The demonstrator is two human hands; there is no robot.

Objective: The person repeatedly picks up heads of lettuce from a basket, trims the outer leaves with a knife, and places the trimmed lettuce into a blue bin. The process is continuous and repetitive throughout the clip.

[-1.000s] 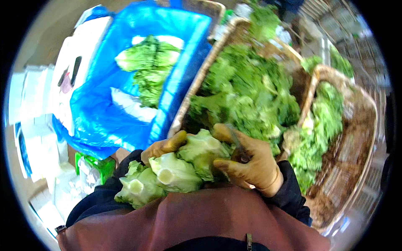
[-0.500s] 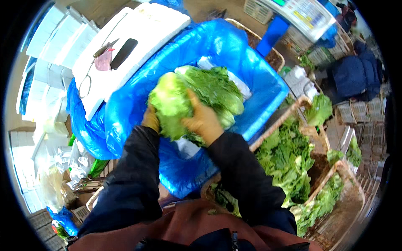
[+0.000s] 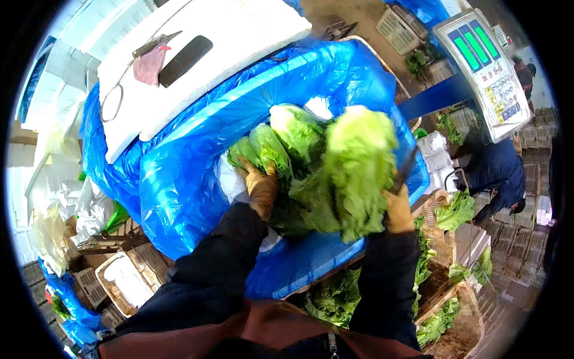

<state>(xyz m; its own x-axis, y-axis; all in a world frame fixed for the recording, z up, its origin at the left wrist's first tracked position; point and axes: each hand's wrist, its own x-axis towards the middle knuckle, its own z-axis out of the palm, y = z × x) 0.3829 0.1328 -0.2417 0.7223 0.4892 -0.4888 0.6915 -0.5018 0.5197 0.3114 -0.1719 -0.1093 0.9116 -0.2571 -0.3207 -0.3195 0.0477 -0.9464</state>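
Green lettuce (image 3: 362,167) between left hand (image 3: 261,190) and right hand (image 3: 399,210), nearer the right

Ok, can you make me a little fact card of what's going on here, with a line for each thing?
Left hand: gloved, fingers spread on green heads
Right hand: gloved, holding a dark knife, right by a big lettuce; its grip on that is hidden
Bin: lined with blue plastic, green heads inside
White board: phone and pink cloth on it
Scale: far right, green screens
Other person: bending over, at right
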